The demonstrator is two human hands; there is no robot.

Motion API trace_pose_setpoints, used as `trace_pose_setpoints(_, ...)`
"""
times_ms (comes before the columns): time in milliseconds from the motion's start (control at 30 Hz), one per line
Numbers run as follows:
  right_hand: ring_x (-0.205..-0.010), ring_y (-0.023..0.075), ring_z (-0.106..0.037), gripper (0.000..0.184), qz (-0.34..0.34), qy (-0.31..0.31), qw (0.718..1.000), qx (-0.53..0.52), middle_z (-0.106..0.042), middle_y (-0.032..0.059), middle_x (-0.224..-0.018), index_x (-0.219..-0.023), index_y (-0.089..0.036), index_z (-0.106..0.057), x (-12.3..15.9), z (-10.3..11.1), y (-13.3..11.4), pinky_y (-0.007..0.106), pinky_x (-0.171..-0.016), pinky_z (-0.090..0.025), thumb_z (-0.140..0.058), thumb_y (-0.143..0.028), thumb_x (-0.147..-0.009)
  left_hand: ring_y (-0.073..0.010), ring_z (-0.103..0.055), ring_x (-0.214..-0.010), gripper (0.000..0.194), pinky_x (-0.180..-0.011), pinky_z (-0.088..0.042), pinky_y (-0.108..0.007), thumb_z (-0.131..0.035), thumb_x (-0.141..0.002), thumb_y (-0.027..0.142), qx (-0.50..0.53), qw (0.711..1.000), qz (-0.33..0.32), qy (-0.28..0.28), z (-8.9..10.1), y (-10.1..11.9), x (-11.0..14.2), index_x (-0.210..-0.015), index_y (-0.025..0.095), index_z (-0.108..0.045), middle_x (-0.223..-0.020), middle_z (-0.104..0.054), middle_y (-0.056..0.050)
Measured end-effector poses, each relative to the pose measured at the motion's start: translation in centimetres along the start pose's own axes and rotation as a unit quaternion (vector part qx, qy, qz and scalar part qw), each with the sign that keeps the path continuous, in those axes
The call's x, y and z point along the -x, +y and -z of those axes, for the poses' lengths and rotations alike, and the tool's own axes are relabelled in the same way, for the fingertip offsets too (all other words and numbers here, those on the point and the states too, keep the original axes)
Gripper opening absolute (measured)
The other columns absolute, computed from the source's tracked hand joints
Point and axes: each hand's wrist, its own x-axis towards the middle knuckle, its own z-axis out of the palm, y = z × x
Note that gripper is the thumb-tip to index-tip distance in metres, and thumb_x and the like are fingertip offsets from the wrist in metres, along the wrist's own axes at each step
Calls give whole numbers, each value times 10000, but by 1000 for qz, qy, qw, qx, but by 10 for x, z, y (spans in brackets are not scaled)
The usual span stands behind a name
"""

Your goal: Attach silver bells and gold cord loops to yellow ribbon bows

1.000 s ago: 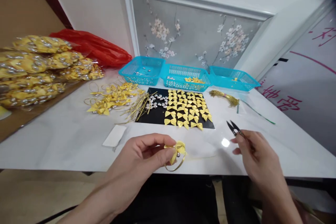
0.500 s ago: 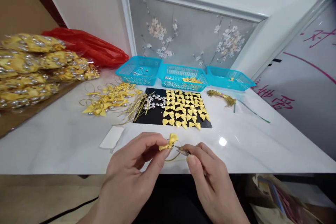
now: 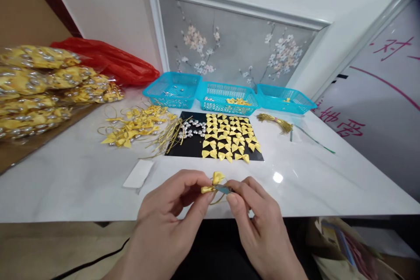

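Observation:
Between the thumb and forefinger of my left hand (image 3: 179, 214) is a yellow ribbon bow (image 3: 218, 178), held just above the table's front edge. A thin gold cord (image 3: 217, 200) loops below it. My right hand (image 3: 260, 214) pinches pointed metal tweezers (image 3: 223, 189), whose tips reach the middle of the bow; the fingers hide the rest of the tool. Beyond my hands, a black mat (image 3: 188, 149) carries rows of yellow bows (image 3: 225, 145) and a cluster of silver beads (image 3: 193, 129). Gold cords (image 3: 166, 138) lie across its left side.
Three blue baskets (image 3: 173, 100) stand along the wall. Finished-looking bows with beads (image 3: 131, 127) are heaped left, near bagged bows (image 3: 36, 92) and a red plastic bag (image 3: 108, 59). A white card (image 3: 138, 173) lies left; a cord bundle (image 3: 277, 122) lies right.
The tweezer tips have moved left onto the middle of the bow. Both hands have come slightly closer together, and the bow has tilted more upright.

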Motion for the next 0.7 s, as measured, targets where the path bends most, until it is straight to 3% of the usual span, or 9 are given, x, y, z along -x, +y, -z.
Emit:
trace_pose_setpoints(333, -639, 139, -543, 275, -7, 18, 1000, -20, -550, 5, -726, -962, -200, -698, 0, -3, -2, 244, -594, -442, -447, -304, -1005, -172, -686, -716, 123, -638, -547, -186, -764, -721, 183, 45, 998, 49, -6, -2, 2, -1, -777, 280, -714, -771, -730, 28)
trace_pose_setpoints(467, -765, 160, -609, 286, -12, 39, 999, -13, -617, 32, -829, -1033, -208, -685, -3, 6, 9, 254, -675, -488, -425, -328, -1013, -164, -666, -687, 128, -591, -528, -189, -797, -684, 182, 102, 990, 102, -3, -1, 3, -5, -759, 256, -723, -753, -725, 17)
trace_pose_setpoints(600, -960, 218, -641, 380, -52, 128, 979, 149, -660, 86, -1087, -1235, -206, -631, -7, 41, 54, 326, -819, -510, -381, -381, -1008, -118, -642, -664, 120, -581, -510, -145, -827, -698, 217, 226, 957, 171, -57, 4, 1, -10, -772, 243, -736, -724, -717, 27)
trace_pose_setpoints(667, -847, 251, -653, 433, -86, 163, 932, 314, -660, 121, -1055, -1245, -177, -639, -9, 61, 83, 365, -721, -523, -366, -383, -978, -100, -639, -673, 107, -619, -515, -133, -820, -734, 246, 277, 934, 206, -89, 7, -1, -12, -821, 239, -757, -745, -733, 21)
trace_pose_setpoints(700, -837, 287, -647, 427, -100, 162, 921, 341, -657, 155, -1066, -1186, -168, -678, -9, 71, 97, 389, -656, -510, -367, -359, -963, -96, -643, -679, 113, -638, -521, -132, -822, -739, 256, 297, 923, 224, -97, 9, -2, -13, -834, 232, -766, -755, -742, 14)
